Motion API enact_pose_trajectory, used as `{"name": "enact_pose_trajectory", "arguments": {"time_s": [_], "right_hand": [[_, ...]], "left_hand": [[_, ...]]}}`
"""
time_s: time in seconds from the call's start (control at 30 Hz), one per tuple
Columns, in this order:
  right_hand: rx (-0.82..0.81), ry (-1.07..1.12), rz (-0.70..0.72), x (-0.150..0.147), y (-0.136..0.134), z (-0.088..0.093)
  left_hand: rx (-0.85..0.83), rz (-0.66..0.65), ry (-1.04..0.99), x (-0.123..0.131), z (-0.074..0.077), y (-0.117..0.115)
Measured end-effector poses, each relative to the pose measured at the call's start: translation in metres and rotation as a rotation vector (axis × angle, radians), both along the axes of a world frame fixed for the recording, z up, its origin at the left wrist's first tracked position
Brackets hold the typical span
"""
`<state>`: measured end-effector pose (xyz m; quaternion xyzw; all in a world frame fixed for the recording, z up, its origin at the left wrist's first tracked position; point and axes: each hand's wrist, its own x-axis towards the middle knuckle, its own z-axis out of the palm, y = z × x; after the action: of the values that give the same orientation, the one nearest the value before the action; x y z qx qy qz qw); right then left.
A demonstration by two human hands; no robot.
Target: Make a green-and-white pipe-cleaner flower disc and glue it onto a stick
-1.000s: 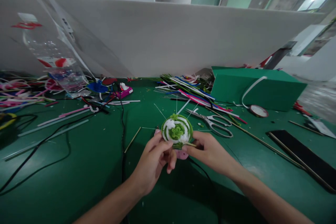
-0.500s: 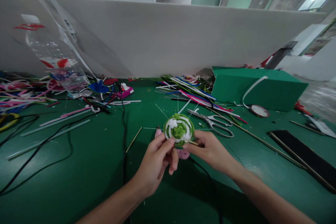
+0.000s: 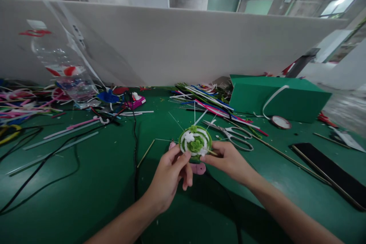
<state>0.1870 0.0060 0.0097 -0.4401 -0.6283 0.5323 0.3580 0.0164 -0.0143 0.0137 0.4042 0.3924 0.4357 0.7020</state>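
Both hands hold up a round green-and-white pipe-cleaner disc (image 3: 195,142) above the green table (image 3: 85,183). My left hand (image 3: 168,177) pinches its lower left rim with thumb and forefinger. At the lower right rim, my right hand (image 3: 228,160) grips the disc together with a thin wooden stick (image 3: 212,152) that pokes out there. Thin white threads radiate from the disc's top. A pink object (image 3: 198,168) lies on the table right under the disc, partly hidden by my fingers.
Scissors (image 3: 233,135) lie just right of the disc, before a pile of coloured pipe cleaners (image 3: 206,101). A green box (image 3: 278,97), tape roll (image 3: 281,122) and black strip (image 3: 328,169) sit right. Black cables (image 3: 134,137), a pink glue gun (image 3: 134,101) and a clear bag (image 3: 67,68) lie left.
The hands and disc have shifted slightly up and right in view as the camera tilted. The grip on the disc looks the same.
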Motion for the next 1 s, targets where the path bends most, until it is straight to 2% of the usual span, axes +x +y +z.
{"name": "enact_pose_trajectory", "arguments": {"time_s": [0.37, 0.57, 0.7, 0.83, 1.0], "right_hand": [[0.029, -0.018, -0.044, -0.003, 0.0, -0.008], [0.092, -0.172, -0.021, 0.013, 0.005, 0.003], [0.153, -0.173, -0.13, 0.03, 0.01, 0.009], [0.116, -0.108, -0.226, 0.033, 0.013, 0.005], [-0.001, 0.013, -0.023, 0.025, 0.01, 0.002]], "left_hand": [[0.015, 0.021, 0.053, 0.001, -0.004, 0.0], [0.009, 0.02, 0.072, 0.001, -0.004, 0.001], [0.023, 0.059, 0.059, -0.001, -0.002, 0.002], [-0.012, 0.081, 0.024, 0.0, -0.002, 0.002], [-0.062, 0.021, -0.019, 0.001, -0.002, 0.001]]}}
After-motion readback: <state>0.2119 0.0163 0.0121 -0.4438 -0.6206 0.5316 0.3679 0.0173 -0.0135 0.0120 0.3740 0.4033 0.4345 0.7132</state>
